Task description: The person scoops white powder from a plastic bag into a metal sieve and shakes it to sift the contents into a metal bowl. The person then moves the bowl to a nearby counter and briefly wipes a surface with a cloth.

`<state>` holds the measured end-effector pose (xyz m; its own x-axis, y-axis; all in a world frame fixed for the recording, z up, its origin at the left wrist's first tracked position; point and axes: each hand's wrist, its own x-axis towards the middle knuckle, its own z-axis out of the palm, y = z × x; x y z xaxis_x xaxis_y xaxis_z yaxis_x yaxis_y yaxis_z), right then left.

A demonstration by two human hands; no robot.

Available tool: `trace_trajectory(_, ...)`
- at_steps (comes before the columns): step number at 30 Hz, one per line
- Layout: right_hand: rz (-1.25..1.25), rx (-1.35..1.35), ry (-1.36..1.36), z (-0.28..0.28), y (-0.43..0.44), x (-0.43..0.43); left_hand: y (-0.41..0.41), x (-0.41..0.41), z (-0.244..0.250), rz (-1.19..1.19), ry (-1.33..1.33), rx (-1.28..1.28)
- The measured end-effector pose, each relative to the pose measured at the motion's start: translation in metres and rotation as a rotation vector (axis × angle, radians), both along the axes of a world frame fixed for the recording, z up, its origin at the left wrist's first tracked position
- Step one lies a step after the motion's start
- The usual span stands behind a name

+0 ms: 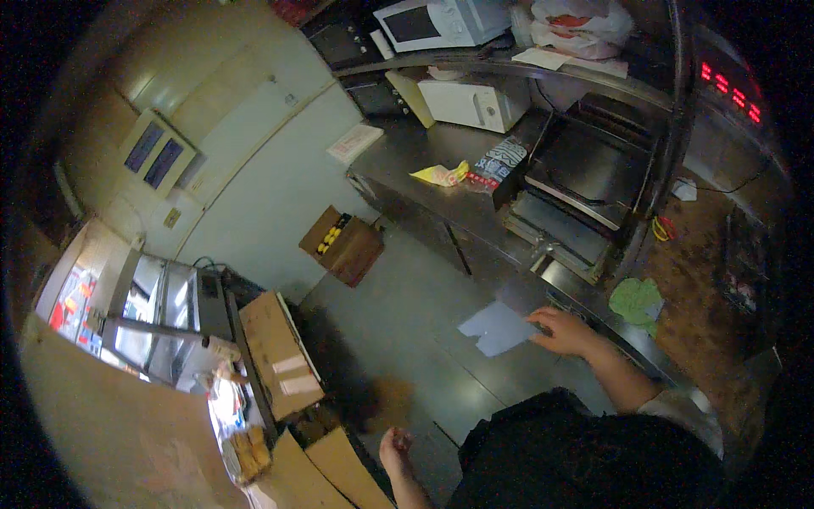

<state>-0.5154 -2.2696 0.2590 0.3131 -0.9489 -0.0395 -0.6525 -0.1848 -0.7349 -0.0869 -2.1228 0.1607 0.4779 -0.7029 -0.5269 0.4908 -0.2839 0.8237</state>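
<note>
A thin, pale blue-white sheet [497,328], perhaps paper or plastic, hangs by one edge from my right hand [562,331], pinched between thumb and fingers above the floor. Its far edge has a notch. My left hand [397,445] is low in the view, its fingers curled, beside the open cardboard box flaps; whether it holds anything cannot be told. A green cloth [637,301] lies on the brown-stained surface to the right of my right hand. Beyond that hand stands a dark flat-topped griddle [588,167] with a metal tray in front.
A steel counter [407,184] carries a yellow-white bag [445,174], a printed plastic bag [499,164] and a white microwave [467,105]. An open cardboard box [348,251] stands on the floor by the wall. More cardboard [280,356] lines the left, beside a glass-fronted cabinet [168,318].
</note>
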Motion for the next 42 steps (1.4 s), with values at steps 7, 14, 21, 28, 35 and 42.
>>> trace_trajectory(7,-0.135,-0.090,0.066,0.032,-0.116,0.021,-0.202,0.050,0.016,-0.132,-0.149,-0.169)
trace_trajectory(14,-0.189,-0.249,0.070,0.057,-0.201,0.040,-0.321,0.033,0.018,-0.378,-0.047,0.084)
trace_trajectory(21,-0.701,-0.133,0.116,0.045,-0.091,0.049,-0.444,0.007,-0.007,-1.033,-0.372,-0.144)
trace_trajectory(28,-1.322,0.121,0.192,0.017,0.117,0.093,-0.459,-0.121,0.008,-1.391,-0.125,-0.290)
trace_trajectory(35,-1.789,0.159,0.156,0.038,0.265,0.120,-0.312,-0.286,0.069,-1.795,-0.151,-0.297)
trace_trajectory(42,-2.097,0.128,0.325,0.024,0.369,0.104,-0.216,-0.332,0.095,-1.997,-0.389,-0.525)
